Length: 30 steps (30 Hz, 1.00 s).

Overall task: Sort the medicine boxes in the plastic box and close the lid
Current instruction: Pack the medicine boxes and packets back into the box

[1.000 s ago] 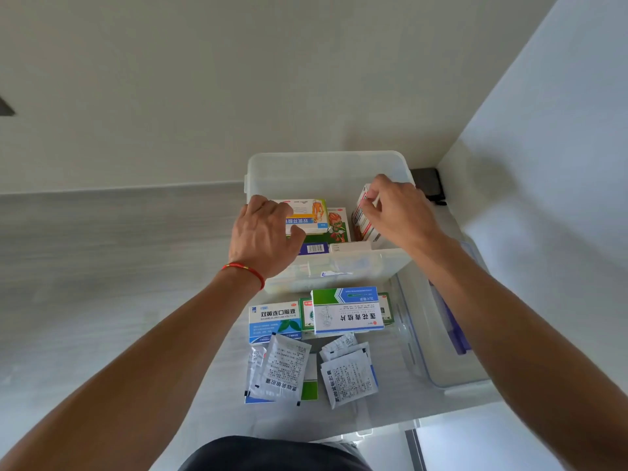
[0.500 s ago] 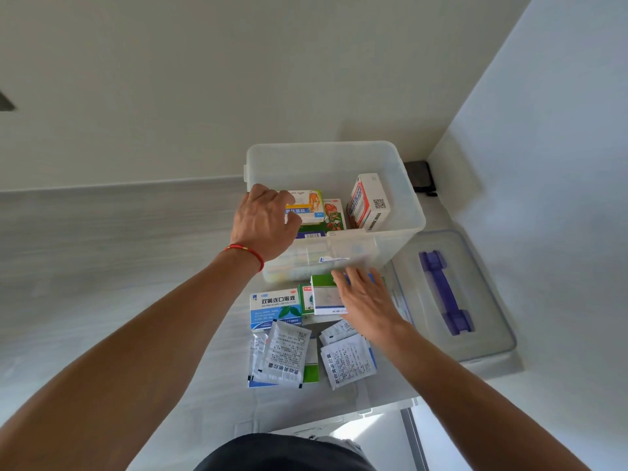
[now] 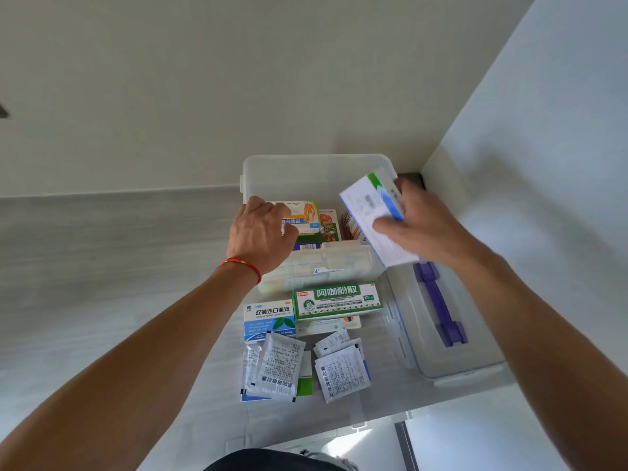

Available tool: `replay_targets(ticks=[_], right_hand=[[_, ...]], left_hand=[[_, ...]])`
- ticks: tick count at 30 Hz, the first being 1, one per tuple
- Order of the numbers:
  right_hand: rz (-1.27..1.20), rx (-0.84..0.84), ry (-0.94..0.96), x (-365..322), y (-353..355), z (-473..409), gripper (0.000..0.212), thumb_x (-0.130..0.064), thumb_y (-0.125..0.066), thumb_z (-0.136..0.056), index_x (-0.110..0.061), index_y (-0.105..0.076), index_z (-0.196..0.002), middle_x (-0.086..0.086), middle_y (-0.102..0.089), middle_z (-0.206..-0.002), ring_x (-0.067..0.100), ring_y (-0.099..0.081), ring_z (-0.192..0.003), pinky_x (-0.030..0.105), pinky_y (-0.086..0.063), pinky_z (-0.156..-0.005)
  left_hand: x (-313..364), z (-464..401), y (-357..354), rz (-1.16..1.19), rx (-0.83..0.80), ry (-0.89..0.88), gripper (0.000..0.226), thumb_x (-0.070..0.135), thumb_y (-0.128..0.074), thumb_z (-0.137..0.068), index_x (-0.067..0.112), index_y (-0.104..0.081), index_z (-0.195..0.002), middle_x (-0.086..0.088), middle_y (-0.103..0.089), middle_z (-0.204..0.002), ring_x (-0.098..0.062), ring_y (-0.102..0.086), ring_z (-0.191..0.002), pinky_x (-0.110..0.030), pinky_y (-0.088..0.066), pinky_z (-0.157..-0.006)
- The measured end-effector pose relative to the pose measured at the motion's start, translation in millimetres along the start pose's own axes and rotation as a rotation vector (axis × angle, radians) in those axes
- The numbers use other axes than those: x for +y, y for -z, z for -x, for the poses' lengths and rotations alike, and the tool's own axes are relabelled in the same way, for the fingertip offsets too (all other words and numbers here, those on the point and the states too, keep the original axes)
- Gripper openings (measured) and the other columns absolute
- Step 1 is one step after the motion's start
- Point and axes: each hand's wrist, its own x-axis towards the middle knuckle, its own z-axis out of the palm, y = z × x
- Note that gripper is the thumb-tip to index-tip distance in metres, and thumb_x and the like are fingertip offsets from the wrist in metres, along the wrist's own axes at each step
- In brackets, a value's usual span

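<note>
head | right hand (image 3: 421, 229) grips carton (image 3: 372, 215) by its edges, light, stiff cardboard | left hand (image 3: 261, 232) holds box (image 3: 299, 217) in bin (image 3: 319, 164)

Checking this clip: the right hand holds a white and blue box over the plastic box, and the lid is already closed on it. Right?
Not quite. The head view shows the lid lying off beside the open plastic box, on the right. The right hand does hold the white and blue box over it.

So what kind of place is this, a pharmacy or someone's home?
Probably a home, not a shop: a plain grey counter tucked into a bare wall corner, one clear plastic box half filled with household medicine boxes, and loose sachets spread beside its lid.
</note>
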Motion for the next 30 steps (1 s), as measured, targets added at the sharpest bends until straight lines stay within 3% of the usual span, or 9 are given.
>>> replay_targets(ticks=[2,5,8,13,17,22,26,28,30], right_hand=[[-0.015,0.002,-0.138,4,1,-41,0.034,-0.043,-0.058,-0.075,-0.018,-0.053,-0.098,-0.011,-0.059,-0.083,0.009,-0.059,-0.07,0.027,-0.044,-0.05],[0.107,-0.077,-0.229,13,-15,-92,0.025,-0.036,-0.063,-0.082,-0.017,-0.048,-0.081,-0.001,-0.056,-0.077,0.015,-0.055,-0.063,0.028,-0.035,-0.05],[0.273,-0.179,-0.238,20,-39,-123,0.02,-0.023,-0.064,-0.084,-0.013,-0.047,-0.08,0.005,-0.056,-0.078,0.025,-0.062,-0.067,0.03,-0.049,-0.053],[0.561,-0.134,-0.15,26,-67,-150,0.013,-0.008,-0.068,-0.084,-0.012,-0.058,-0.092,0.009,-0.068,-0.09,0.034,-0.064,-0.082,0.03,-0.039,-0.06],[0.541,-0.101,-0.108,30,-75,-165,0.032,-0.004,-0.07,-0.082,-0.002,-0.062,-0.113,0.017,-0.067,-0.111,0.039,-0.065,-0.106,0.032,-0.04,-0.073],[0.556,-0.113,-0.041,36,-88,-160,0.031,0.0,-0.068,-0.09,0.002,-0.06,-0.119,0.024,-0.056,-0.121,0.043,-0.06,-0.111,0.038,-0.046,-0.082],[0.547,-0.001,0.039,49,-91,-142,0.024,-0.012,-0.067,-0.096,-0.002,-0.06,-0.117,0.018,-0.059,-0.114,0.036,-0.06,-0.106,0.044,-0.052,-0.085],[0.547,0.058,0.082,57,-89,-132,0.018,-0.006,-0.063,-0.095,-0.004,-0.065,-0.113,0.016,-0.062,-0.108,0.035,-0.063,-0.102,0.045,-0.055,-0.083],[0.649,-0.017,0.146,64,-87,-121,0.03,0.0,-0.061,-0.093,-0.009,-0.068,-0.12,0.012,-0.063,-0.115,0.032,-0.061,-0.109,0.046,-0.055,-0.087]], left_hand=[[-1,0,0,0.003,0.004,-0.001,0.036,0.032,-0.046,-0.086,0.013,-0.071,-0.104,-0.004,-0.074,-0.09,-0.026,-0.055,-0.103,-0.039,-0.048,-0.086],[-2,-1,0,-0.006,0.008,0.006,0.03,0.029,-0.051,-0.086,0.013,-0.072,-0.101,-0.003,-0.074,-0.088,-0.025,-0.055,-0.102,-0.038,-0.047,-0.086],[-1,-1,-1,-0.001,0.011,0.013,0.033,0.03,-0.049,-0.083,0.012,-0.072,-0.099,-0.003,-0.074,-0.084,-0.025,-0.056,-0.101,-0.037,-0.048,-0.084],[-1,-1,-2,0.0,0.01,0.037,0.036,0.03,-0.048,-0.082,0.012,-0.073,-0.099,-0.002,-0.074,-0.083,-0.024,-0.055,-0.101,-0.036,-0.048,-0.082],[0,-1,-2,0.004,0.018,0.051,0.033,0.029,-0.051,-0.081,0.012,-0.073,-0.098,-0.002,-0.073,-0.083,-0.024,-0.055,-0.1,-0.035,-0.047,-0.08],[0,-1,-2,0.006,0.019,0.054,0.035,0.032,-0.05,-0.081,0.013,-0.073,-0.1,-0.001,-0.073,-0.084,-0.023,-0.054,-0.101,-0.035,-0.046,-0.082],[0,-2,-2,-0.005,0.015,0.049,0.037,0.033,-0.048,-0.081,0.014,-0.072,-0.101,-0.001,-0.073,-0.086,-0.022,-0.054,-0.102,-0.035,-0.045,-0.083],[-1,-2,-3,-0.01,0.024,0.038,0.037,0.033,-0.047,-0.081,0.013,-0.073,-0.1,-0.001,-0.073,-0.085,-0.022,-0.054,-0.101,-0.035,-0.045,-0.082],[-1,-1,-4,-0.01,0.035,0.031,0.036,0.032,-0.048,-0.081,0.014,-0.073,-0.1,-0.001,-0.073,-0.084,-0.022,-0.054,-0.101,-0.034,-0.043,-0.082]])
